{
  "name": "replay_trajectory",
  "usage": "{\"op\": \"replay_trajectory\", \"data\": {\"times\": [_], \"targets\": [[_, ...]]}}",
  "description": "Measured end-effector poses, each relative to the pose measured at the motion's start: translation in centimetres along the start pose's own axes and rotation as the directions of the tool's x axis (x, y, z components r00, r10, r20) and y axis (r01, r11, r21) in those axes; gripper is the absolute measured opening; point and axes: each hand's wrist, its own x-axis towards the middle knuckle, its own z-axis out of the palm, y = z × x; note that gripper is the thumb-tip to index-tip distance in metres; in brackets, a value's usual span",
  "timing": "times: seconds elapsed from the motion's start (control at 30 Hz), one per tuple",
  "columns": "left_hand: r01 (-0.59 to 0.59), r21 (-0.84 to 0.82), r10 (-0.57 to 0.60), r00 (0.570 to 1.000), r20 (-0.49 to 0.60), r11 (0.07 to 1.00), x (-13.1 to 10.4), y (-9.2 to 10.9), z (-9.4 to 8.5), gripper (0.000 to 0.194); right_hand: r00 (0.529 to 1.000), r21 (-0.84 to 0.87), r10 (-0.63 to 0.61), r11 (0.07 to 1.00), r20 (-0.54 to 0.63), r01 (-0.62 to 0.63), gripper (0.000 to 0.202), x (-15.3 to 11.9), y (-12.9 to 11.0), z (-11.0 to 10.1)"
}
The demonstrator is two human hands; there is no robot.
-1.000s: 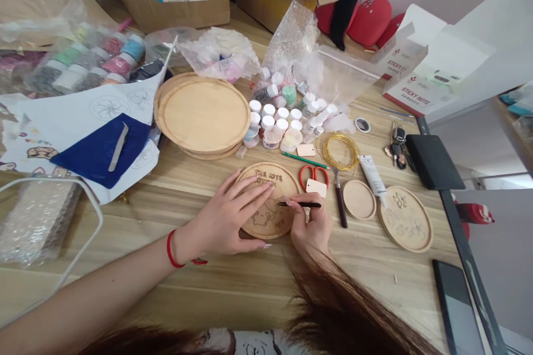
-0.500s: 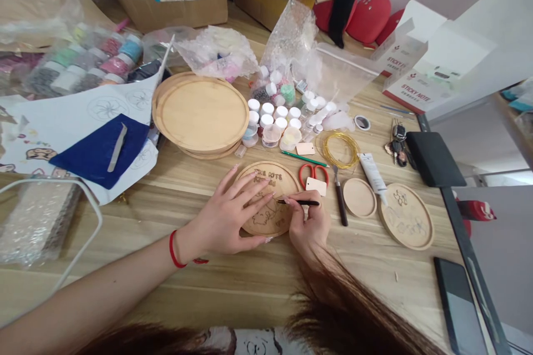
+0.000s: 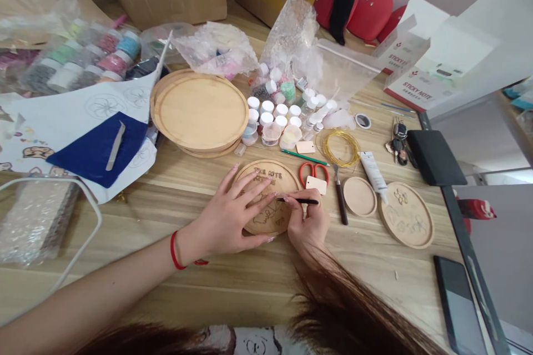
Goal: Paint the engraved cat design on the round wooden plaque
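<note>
A round wooden plate [image 3: 272, 227] with dark lettering and line drawings lies on the table before me. My left hand [image 3: 233, 213] rests across its left side, fingers spread, with a red cord round the wrist. At the plate's right edge my right hand [image 3: 307, 222] pinches a slim black tool [image 3: 306, 201], whose tip points left onto the drawing, near my left fingertips. Whether the tip touches the wood is too small to tell. Red-handled scissors [image 3: 307, 169] and a pale tag [image 3: 316, 184] lie just beyond my right hand.
Behind the plate stand stacked wooden plates [image 3: 200, 111] and white-lidded jars [image 3: 280, 122]. To the right are a dark-handled tool [image 3: 341, 202], a small round plate [image 3: 360, 197], a white tube [image 3: 373, 173], another drawn plate [image 3: 428, 233] and a phone [image 3: 462, 299]. Tweezers [image 3: 115, 146] lie on blue cloth.
Both hands keep nearly the same places. The black tool lies slightly flatter in my right hand, and the view has shifted a little.
</note>
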Motion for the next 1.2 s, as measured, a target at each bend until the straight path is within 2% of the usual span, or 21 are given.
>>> {"op": "replay_trajectory", "data": {"times": [0.3,0.53,0.73,0.9,1.2], "targets": [[-0.012,0.057,0.014,0.999,-0.033,0.998,0.17,1.06,0.25,0.071,0.998,0.013,-0.068,0.998,0.009,0.068,0.017,0.00,-0.20,-0.03],[0.001,0.049,0.000,1.000,-0.032,0.999,0.14,1.01,0.30,0.068,0.999,0.018,-0.002,1.000,0.046,0.001,0.014,-0.13,-0.68,-0.15],[0.005,-0.037,-0.008,0.996,-0.087,0.999,0.02,0.66,0.36,0.074,0.995,0.007,0.083,0.996,0.059,-0.084,0.011,-0.31,-0.41,-0.31],[-0.010,-0.060,0.000,0.985,-0.172,0.998,-0.02,0.62,0.27,0.059,0.996,0.023,0.083,0.996,0.031,-0.084,0.010,-0.28,-0.30,-0.12],[-0.004,-0.063,-0.005,0.989,-0.148,0.998,-0.16,0.53,0.28,0.053,0.995,-0.003,0.081,0.997,0.050,-0.081,0.012,-0.16,-0.58,-0.12]]}}
